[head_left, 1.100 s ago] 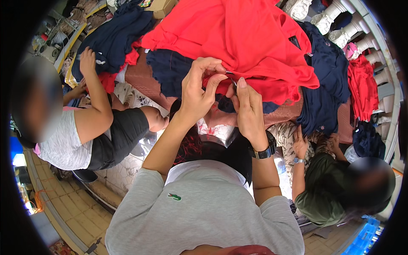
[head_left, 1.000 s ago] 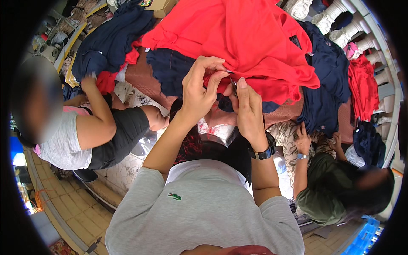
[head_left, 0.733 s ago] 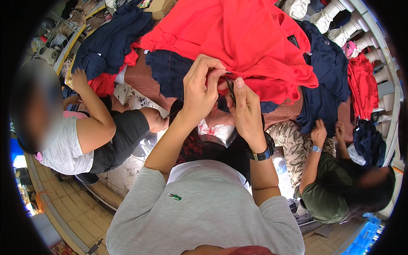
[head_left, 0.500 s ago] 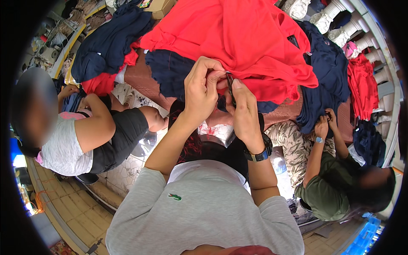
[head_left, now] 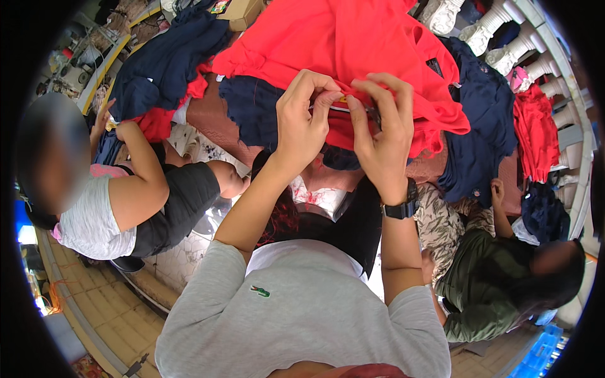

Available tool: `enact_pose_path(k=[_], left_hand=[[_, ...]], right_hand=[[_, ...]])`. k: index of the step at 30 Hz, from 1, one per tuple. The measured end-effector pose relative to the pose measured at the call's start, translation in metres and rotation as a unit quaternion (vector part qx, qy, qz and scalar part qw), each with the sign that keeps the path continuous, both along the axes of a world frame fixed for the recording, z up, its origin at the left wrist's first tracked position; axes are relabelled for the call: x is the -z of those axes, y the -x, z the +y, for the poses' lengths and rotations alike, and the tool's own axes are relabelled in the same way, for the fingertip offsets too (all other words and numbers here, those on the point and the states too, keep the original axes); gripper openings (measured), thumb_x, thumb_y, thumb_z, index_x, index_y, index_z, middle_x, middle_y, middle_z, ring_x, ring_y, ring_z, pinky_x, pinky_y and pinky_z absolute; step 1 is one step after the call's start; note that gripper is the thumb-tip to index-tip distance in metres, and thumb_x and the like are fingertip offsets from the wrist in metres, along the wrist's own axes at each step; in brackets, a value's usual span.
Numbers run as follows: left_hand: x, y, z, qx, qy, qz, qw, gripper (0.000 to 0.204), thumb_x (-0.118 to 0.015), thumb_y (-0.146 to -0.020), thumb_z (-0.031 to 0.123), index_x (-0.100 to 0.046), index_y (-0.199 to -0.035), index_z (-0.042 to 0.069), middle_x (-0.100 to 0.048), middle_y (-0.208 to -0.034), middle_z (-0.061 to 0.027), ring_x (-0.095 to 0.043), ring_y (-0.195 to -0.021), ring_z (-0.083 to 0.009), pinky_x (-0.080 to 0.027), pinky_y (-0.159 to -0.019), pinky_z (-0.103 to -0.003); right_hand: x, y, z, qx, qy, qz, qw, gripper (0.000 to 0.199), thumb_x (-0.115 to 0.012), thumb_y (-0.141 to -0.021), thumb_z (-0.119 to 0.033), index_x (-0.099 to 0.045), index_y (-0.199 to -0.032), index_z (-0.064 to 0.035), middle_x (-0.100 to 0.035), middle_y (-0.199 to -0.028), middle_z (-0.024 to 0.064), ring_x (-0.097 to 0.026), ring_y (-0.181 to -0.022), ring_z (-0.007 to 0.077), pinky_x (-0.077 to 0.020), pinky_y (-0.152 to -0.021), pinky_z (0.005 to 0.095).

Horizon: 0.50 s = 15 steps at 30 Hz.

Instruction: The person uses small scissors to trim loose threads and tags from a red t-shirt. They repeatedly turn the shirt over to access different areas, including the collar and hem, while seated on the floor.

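A red garment (head_left: pixel 340 44) lies heaped on the work surface in front of me. My left hand (head_left: pixel 305 113) is closed, thumb and forefinger pinching the garment's near edge. Beside it my right hand (head_left: pixel 387 123) has its thumb at the same edge, with the other fingers bent over the cloth. A small dark tool (head_left: pixel 373 117), like thread snips, shows in part between the right thumb and fingers; most of it is hidden. A tiny yellow spot (head_left: pixel 342 99) shows at the edge between my hands.
Dark blue garments (head_left: pixel 252 108) lie under and beside the red one, over a brown cover (head_left: pixel 217 120). A co-worker (head_left: pixel 113 189) sits at the left, another (head_left: pixel 491 277) at the right. White balusters (head_left: pixel 513 47) line the far right, with a red garment (head_left: pixel 535 129) against them.
My right hand has moved right and its fingers have lifted and spread; the dark tool is now mostly hidden. The right co-worker's arm has drawn back from the dark blue cloth.
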<state>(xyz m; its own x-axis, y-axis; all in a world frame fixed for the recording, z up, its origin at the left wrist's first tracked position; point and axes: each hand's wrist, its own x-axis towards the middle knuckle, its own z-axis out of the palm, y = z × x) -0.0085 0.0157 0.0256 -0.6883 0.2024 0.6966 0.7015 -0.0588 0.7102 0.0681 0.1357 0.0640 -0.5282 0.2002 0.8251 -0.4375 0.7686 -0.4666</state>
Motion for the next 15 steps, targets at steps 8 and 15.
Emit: enact_pose_path(k=[8, 15], left_hand=[[-0.001, -0.005, 0.0, -0.007, -0.028, -0.04, 0.999, 0.004, -0.063, -0.096, -0.006, -0.06, -0.098, -0.004, -0.067, -0.092, -0.0079, -0.066, -0.083, -0.0121, -0.054, -0.076, -0.026], [-0.008, -0.005, -0.008, -0.005, 0.029, -0.004, 1.0, 0.006, -0.064, -0.094, -0.007, -0.06, -0.097, -0.004, -0.065, -0.091, -0.0091, -0.066, -0.083, -0.0137, -0.053, -0.074, -0.027]], right_hand=[[-0.002, -0.001, 0.011, -0.071, 0.021, -0.088, 0.993, 0.027, -0.067, -0.079, 0.013, -0.066, -0.102, 0.0, -0.061, -0.095, 0.0123, -0.065, -0.079, 0.0297, -0.0503, -0.067, 0.0354], [-0.009, -0.009, 0.0, -0.023, -0.004, -0.026, 0.999, 0.018, -0.068, -0.085, 0.009, -0.066, -0.101, 0.0012, -0.06, -0.093, 0.0151, -0.065, -0.08, 0.0271, -0.051, -0.067, 0.0353]])
